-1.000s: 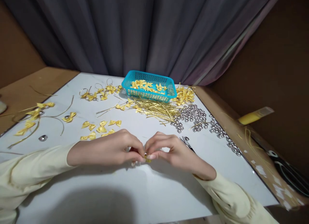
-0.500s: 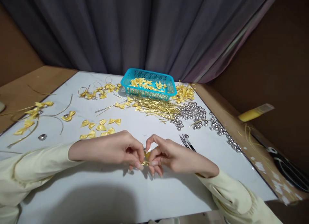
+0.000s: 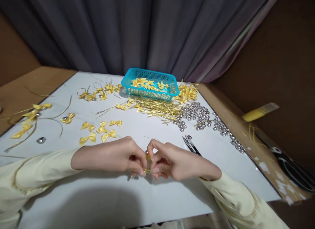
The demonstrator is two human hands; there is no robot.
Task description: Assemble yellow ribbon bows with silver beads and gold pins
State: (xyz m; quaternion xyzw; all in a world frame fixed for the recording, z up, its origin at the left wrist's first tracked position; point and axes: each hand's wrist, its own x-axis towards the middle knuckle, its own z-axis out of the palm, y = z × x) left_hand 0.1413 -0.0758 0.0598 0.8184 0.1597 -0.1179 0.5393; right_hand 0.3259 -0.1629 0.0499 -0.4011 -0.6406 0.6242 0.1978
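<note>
We see the left hand (image 3: 124,155) and the right hand (image 3: 169,161) almost meeting low over the near half of the white bench (image 3: 177,196); each has its thumb and fingertips pinched on the small gold piece (image 3: 147,171) between them; of this we make out a thin, shiny gold strip running from one pinch to the other, with a satiny yellow patch and a tiny silvery glint just above it; the fingers hide the rest, so we cannot tell its full shape.

Just beyond the left hand we see five yellow bows (image 3: 101,127), glossy and pinched at the middle; beyond the right lie black-handled snips (image 3: 194,148), their blades parted; farther out we find a heap of silver hearts (image 3: 195,111), rounded and bright, beside a tangle of gold strips (image 3: 159,109); behind those stands a turquoise basket (image 3: 150,95) with perforated walls, more bows inside it; a dark curtain (image 3: 137,32) hangs behind everything.
</note>
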